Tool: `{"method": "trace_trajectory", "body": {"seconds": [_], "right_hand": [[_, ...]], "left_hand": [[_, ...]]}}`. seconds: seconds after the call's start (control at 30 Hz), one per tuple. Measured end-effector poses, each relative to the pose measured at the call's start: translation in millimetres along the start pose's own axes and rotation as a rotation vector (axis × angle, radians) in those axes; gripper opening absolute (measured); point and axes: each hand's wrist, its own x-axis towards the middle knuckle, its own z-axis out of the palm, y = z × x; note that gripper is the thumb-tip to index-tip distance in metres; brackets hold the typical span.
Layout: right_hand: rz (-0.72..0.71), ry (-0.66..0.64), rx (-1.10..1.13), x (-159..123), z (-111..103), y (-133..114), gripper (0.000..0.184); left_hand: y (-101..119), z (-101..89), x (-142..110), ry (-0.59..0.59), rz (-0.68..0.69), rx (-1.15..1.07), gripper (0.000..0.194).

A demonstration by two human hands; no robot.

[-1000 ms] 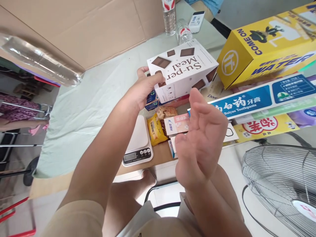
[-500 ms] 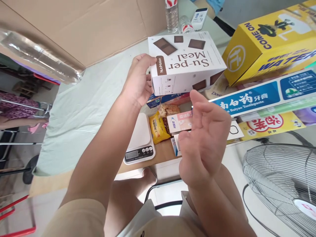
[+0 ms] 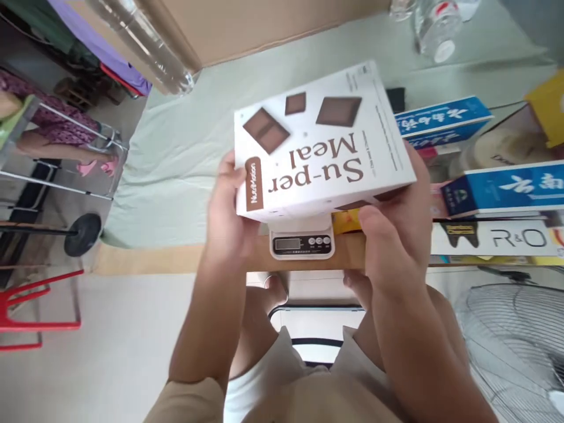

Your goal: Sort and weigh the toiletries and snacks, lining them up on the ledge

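Observation:
Between my two hands is a white Su-per Meal box (image 3: 317,141) printed with brown chocolate squares, its lettering upside down to me. My left hand (image 3: 229,205) grips the left end, thumb on the printed face. At the opposite end my right hand (image 3: 400,217) is wrapped round the lower right corner, its fingers partly hidden behind the box. The box is tilted and held up over a white kitchen scale (image 3: 302,242), covering most of the scale's plate. A yellow packet (image 3: 347,221) shows just under the box's lower edge.
Blue toothpaste boxes (image 3: 520,188) and a white R&O box (image 3: 497,238) lie to the right. Water bottles (image 3: 440,32) are at the back. A fan (image 3: 520,335) stands at lower right, a red metal frame (image 3: 39,311) at left. Another person's legs (image 3: 61,150) show at far left.
The Su-per Meal box has come off the pile, left and nearer to me, over the scale. My right hand, open and empty before, now grips its right end. The view has swung left.

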Motion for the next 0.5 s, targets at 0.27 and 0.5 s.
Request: {"method": "trace_trajectory", "body": {"seconds": [0.27,0.5], "right_hand": [[0.173,-0.096,-0.243,-34.4,15.6,17.8,0.065],[0.215,0.054,-0.438,-39.3,21.9,24.3,0.067]], "left_hand": [[-49.9,-53.2,-16.8,-0.024,-0.084,-0.113,0.035],[-66.8,-79.4,-11.5,-0.066,-0.065,-0.182,0.047]]}}
